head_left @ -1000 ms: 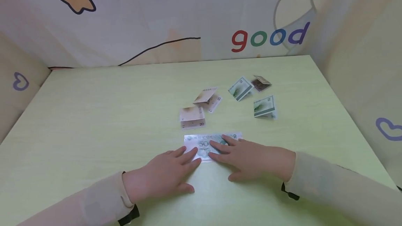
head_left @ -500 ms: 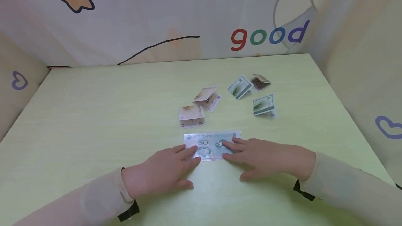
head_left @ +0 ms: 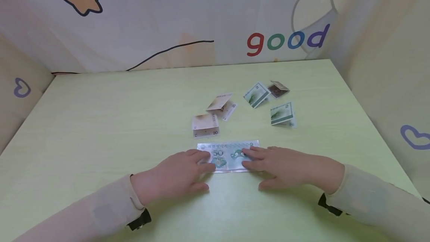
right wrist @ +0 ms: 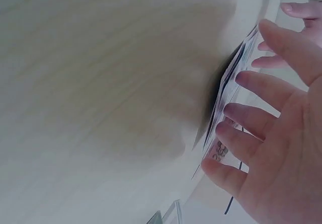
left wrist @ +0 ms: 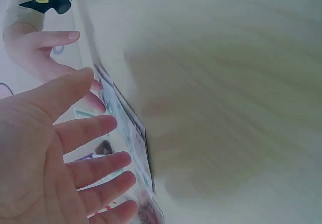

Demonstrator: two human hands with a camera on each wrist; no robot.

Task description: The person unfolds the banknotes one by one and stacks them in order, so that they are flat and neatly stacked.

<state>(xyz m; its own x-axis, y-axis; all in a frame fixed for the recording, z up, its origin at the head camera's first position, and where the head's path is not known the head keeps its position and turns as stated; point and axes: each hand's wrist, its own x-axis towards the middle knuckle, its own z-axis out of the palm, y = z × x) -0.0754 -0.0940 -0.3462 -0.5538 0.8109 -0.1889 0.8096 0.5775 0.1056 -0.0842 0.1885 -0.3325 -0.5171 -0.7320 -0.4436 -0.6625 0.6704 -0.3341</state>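
The left hand and right hand are resting loosely extended fingers on the 50 note, gripping nothing, its flattening on the table appearing largely done, while five folded notes beyond are lying not yet opened out.

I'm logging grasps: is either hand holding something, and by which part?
Nothing is held: the left hand and right hand have fingers over opposite ends of the 50 note, not gripping it.
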